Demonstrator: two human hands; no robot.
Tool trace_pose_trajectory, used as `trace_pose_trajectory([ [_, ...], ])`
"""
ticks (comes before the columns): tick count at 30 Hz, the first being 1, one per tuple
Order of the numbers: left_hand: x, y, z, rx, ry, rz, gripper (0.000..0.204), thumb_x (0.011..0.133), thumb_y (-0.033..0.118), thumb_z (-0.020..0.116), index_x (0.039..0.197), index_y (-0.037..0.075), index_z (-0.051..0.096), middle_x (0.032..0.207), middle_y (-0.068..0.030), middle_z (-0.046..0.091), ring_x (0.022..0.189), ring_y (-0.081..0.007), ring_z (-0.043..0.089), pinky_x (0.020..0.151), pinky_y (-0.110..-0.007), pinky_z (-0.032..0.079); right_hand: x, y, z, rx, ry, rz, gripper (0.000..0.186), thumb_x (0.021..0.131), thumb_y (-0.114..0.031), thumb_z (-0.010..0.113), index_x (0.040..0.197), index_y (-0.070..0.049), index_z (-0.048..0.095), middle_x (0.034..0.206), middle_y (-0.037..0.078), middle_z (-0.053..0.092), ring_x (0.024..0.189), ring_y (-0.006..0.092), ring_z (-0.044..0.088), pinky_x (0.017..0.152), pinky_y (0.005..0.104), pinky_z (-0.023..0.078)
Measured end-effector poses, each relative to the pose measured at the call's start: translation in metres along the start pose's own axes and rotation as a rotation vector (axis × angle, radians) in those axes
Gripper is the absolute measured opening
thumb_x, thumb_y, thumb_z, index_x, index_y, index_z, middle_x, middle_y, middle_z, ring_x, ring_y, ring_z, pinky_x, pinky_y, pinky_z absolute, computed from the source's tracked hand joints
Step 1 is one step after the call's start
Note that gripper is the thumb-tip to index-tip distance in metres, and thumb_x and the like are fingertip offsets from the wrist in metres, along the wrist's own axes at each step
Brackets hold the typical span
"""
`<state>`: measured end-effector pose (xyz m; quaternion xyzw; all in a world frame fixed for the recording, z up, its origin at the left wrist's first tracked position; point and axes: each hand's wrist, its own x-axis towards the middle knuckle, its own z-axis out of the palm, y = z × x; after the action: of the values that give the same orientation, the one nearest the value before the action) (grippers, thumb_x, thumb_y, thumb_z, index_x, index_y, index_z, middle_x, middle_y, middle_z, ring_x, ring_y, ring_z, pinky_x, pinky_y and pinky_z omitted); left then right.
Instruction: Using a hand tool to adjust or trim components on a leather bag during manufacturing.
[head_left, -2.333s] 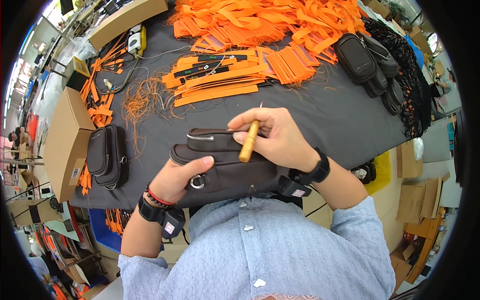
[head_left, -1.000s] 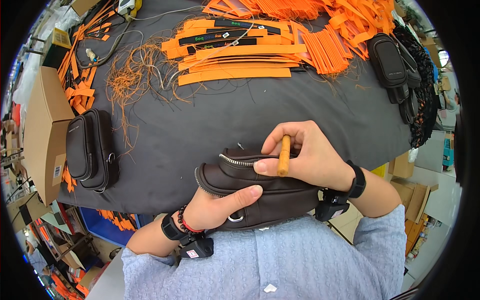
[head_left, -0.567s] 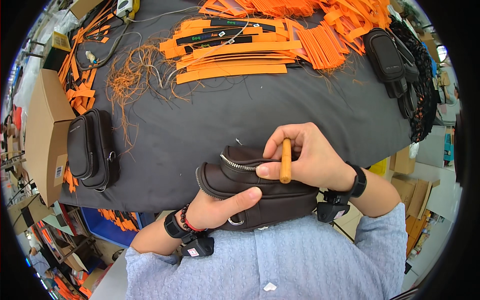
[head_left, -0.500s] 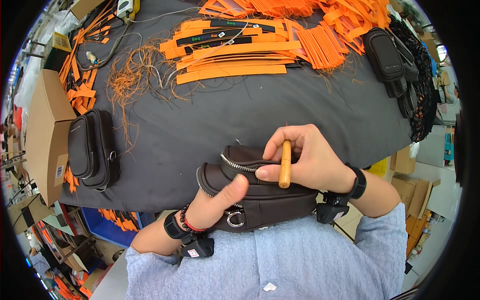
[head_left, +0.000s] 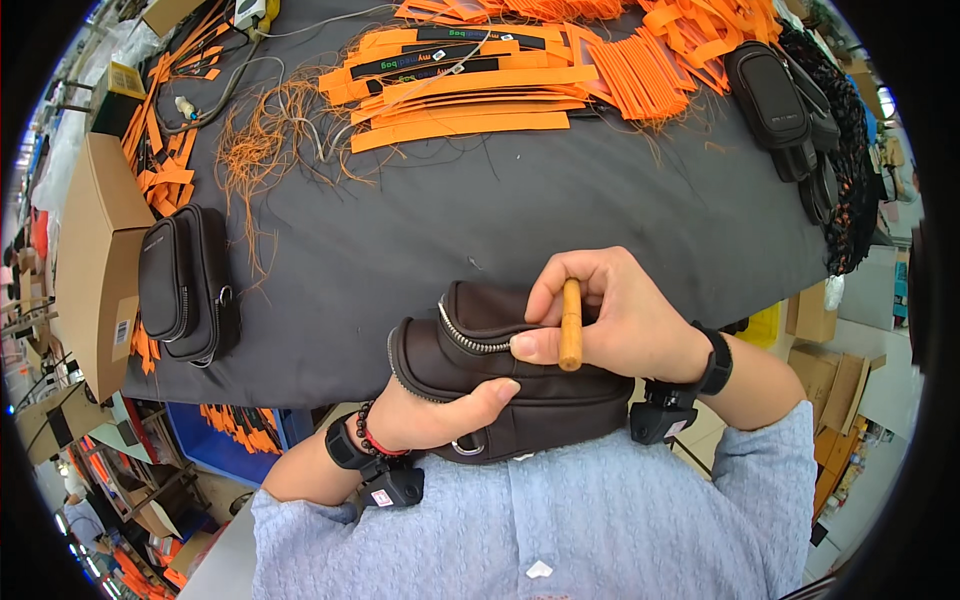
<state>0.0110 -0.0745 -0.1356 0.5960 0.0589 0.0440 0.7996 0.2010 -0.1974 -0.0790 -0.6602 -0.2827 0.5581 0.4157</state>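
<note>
A dark brown bag (head_left: 560, 405) with metal zippers is held close to my body at the table's near edge. My left hand (head_left: 430, 415) grips its left side, thumb laid across the front and the other fingers hidden behind it. A tool with a smooth wooden handle (head_left: 571, 325) is in my right hand (head_left: 620, 315); its working end is hidden. The thumb and fingertips of that hand also pinch the bag's upper pocket beside the end of the silver zipper (head_left: 470, 342). A metal D-ring (head_left: 467, 447) shows below my left thumb.
A similar brown bag (head_left: 185, 285) stands at left beside a cardboard box (head_left: 100, 250); more bags (head_left: 770, 105) lie at far right. Orange strips (head_left: 470, 122) and loose threads (head_left: 260, 150) cover the far side of the grey-covered table (head_left: 400, 230). A blue bin (head_left: 190, 430) sits below left.
My left thumb has moved right and down onto the bag's front, now partly covering the D-ring. My right hand keeps its hold on the wooden handle, almost in the same place.
</note>
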Motion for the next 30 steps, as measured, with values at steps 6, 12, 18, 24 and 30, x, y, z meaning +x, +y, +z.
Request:
trace_pose_trajectory([
  [6,-0.002,0.0,0.002,0.003,0.013,0.007,0.044,0.09,0.009,0.062,0.132,-0.002,0.053,0.123,-0.0082,0.062,0.111,-0.0155,0.058,0.097,-0.033,0.046,-0.002,0.003,0.002,0.034,-0.004,-0.008,0.029,0.077,-0.021,0.087,0.083,-0.003,0.066,0.07,0.0,0.065,0.064,0.0033,0.057,0.059,0.0194,0.044],
  [12,-0.003,-0.001,0.002,-0.04,0.005,-0.036,0.046,0.091,0.011,0.059,0.134,-0.002,0.05,0.128,-0.0102,0.06,0.119,-0.0183,0.056,0.103,-0.035,0.044,-0.002,0.004,0.002,0.064,-0.002,0.007,0.027,0.078,-0.017,0.087,0.086,-0.005,0.064,0.074,-0.001,0.067,0.067,0.0024,0.059,0.063,0.0181,0.046],
  [18,-0.005,0.008,0.009,-0.151,0.062,-0.107,0.041,0.095,0.01,0.057,0.134,-0.001,0.051,0.125,-0.0087,0.062,0.113,-0.0147,0.058,0.097,-0.032,0.048,-0.002,0.005,0.001,0.048,0.007,-0.009,0.024,0.079,-0.012,0.085,0.088,-0.005,0.065,0.076,-0.002,0.066,0.067,0.0018,0.059,0.063,0.0175,0.046],
  [24,-0.006,0.015,0.015,-0.349,0.164,-0.206,0.033,0.101,0.014,0.054,0.131,-0.001,0.054,0.12,-0.0075,0.064,0.107,-0.012,0.061,0.092,-0.029,0.05,-0.005,0.006,0.003,0.054,0.026,-0.028,0.027,0.078,-0.018,0.086,0.088,-0.003,0.066,0.075,-0.001,0.066,0.067,0.0028,0.058,0.061,0.0183,0.045],
  [30,-0.008,0.008,0.018,-0.266,0.175,-0.139,0.032,0.102,0.016,0.054,0.128,-0.002,0.057,0.118,-0.0073,0.066,0.107,-0.0121,0.061,0.092,-0.029,0.05,-0.008,0.009,0.003,-0.001,0.022,-0.083,0.024,0.083,-0.015,0.082,0.094,-0.003,0.065,0.08,0.001,0.067,0.072,0.0042,0.062,0.066,0.0179,0.048],
])
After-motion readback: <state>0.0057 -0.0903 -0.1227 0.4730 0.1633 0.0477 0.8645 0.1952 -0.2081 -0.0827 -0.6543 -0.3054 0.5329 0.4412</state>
